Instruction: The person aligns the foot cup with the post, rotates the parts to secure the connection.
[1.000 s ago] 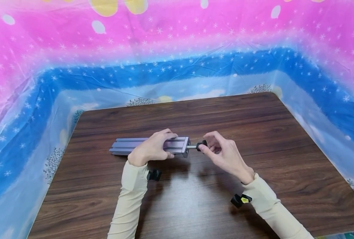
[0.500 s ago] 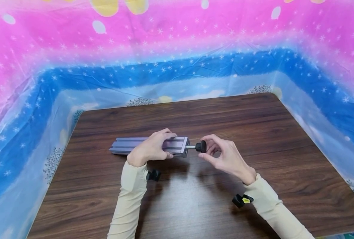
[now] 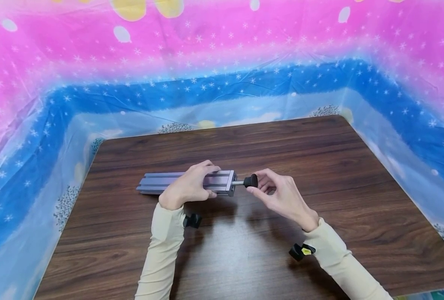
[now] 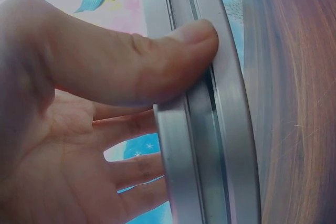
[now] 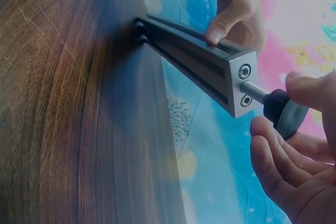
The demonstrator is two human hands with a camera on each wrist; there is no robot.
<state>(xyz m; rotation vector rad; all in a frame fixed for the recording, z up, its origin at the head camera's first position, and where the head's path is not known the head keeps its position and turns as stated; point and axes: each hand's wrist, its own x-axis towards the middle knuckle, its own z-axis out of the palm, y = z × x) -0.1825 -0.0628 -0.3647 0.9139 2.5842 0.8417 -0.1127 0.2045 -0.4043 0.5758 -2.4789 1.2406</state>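
Grooved aluminium rail (image 3: pixel 184 182), round black knob (image 3: pixel 250 181) on steel stem.

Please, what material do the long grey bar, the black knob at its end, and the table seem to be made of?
Bar: probably aluminium, matte silver-grey with straight slots and sharp edges. Knob: likely hard plastic or rubber, dull black, on a shiny steel-looking pin. Table: dark wood grain, perhaps only a laminate.

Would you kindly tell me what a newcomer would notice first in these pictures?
First the pink and blue starry sheet around the wooden table. At the table's middle, the left hand grips a grey aluminium bar, while the right hand fingers a black knob on a rod at its end.
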